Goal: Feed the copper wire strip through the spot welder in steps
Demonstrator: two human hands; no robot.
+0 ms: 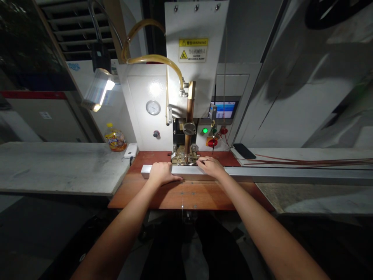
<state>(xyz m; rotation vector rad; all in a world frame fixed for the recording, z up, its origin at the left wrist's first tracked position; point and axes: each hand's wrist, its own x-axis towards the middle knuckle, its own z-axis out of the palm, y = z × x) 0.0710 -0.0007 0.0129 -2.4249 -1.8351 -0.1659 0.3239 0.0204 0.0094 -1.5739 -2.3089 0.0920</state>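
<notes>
A long silver metal bar (291, 173) lies crosswise on the reddish-brown work plate (186, 196) and runs off to the right. My left hand (162, 174) grips it near its left end, fingers over the top and thumb stretched along the front. Behind the bar, a vertical copper-coloured rod (189, 111) on the machine comes down to a brass-coloured fixture (182, 151). My right hand (212, 168) rests at the bar just right of the rod's tip. Its fingers are pinched around something thin and dark, too small to make out.
The white machine (145, 85) carries a gauge, a lit green button and a screen (229, 110). A lamp (99, 89) shines from the left. A bottle (115, 138) and white device (131, 150) stand left; a black phone (244, 151) and thin reddish rods (303, 160) lie right.
</notes>
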